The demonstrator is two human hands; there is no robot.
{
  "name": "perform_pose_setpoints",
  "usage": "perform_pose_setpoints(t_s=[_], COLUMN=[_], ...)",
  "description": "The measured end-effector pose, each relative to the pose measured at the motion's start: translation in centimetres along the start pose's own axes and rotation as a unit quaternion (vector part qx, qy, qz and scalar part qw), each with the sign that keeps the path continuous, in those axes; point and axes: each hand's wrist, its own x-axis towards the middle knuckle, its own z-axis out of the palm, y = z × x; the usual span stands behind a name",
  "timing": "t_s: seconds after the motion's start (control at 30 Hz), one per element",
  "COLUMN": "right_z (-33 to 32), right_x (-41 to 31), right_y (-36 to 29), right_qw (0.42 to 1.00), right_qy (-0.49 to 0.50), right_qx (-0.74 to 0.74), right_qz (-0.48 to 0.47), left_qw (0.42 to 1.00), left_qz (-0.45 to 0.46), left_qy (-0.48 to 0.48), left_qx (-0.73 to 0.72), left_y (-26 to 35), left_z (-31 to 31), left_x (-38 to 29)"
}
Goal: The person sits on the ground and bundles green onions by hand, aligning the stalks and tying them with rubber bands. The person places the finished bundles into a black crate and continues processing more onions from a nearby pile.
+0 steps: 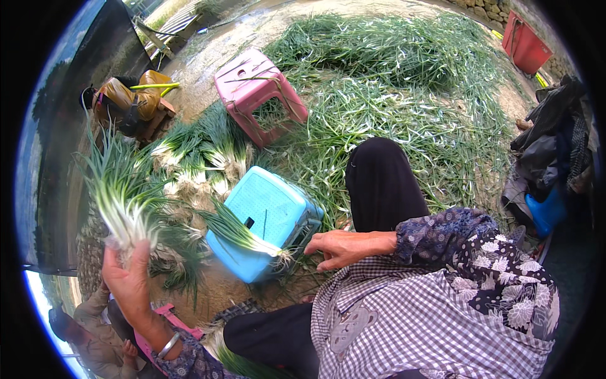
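My left hand (pixel 125 272) grips a bunch of green onions (pixel 125 213) by the root end, its long green leaves fanning upward. In front of me stands a light-blue plastic stool (pixel 265 203). A smaller bundle of green onions (pixel 244 234) lies across its top, with the roots hanging over the near edge. My right hand (pixel 350 248) hovers just right of those roots, above my lap, with its fingers a little apart and nothing visible in them. Beyond the stool, several bundles of green onions (pixel 189 177) are piled on the ground, their pale roots showing.
A pink plastic stool (pixel 248 80) carries a few loose leaves. Loose onion leaves (pixel 378 90) cover the ground ahead. At the far right sits a red container (pixel 525 45). One person (pixel 128 102) is at the upper left, another (pixel 94 327) at the lower left.
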Motion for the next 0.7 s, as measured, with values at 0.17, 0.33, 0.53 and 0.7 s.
perform_pose_setpoints(t_s=[0.17,0.33,0.53,0.7], right_z=[2.5,4.3,5.1,4.9], right_x=[4.1,4.6,3.7,3.4], right_y=[-1.8,0.0,1.4,1.1], right_qw=[0.894,0.9,0.881,0.865], right_qy=[0.014,0.026,0.058,-0.004], right_qx=[0.441,0.417,0.455,0.49], right_qz=[0.077,0.122,0.117,0.108], left_qw=[0.991,0.987,0.932,0.771], left_qz=[-0.086,-0.124,-0.252,-0.439], left_qy=[-0.078,-0.031,0.055,0.065], left_qx=[0.071,0.097,-0.254,-0.457], left_y=[-4.8,-6.6,-7.9,-5.3], left_z=[13.6,20.0,19.5,19.0], left_x=[-11.2,-18.9,-22.6,-20.4])
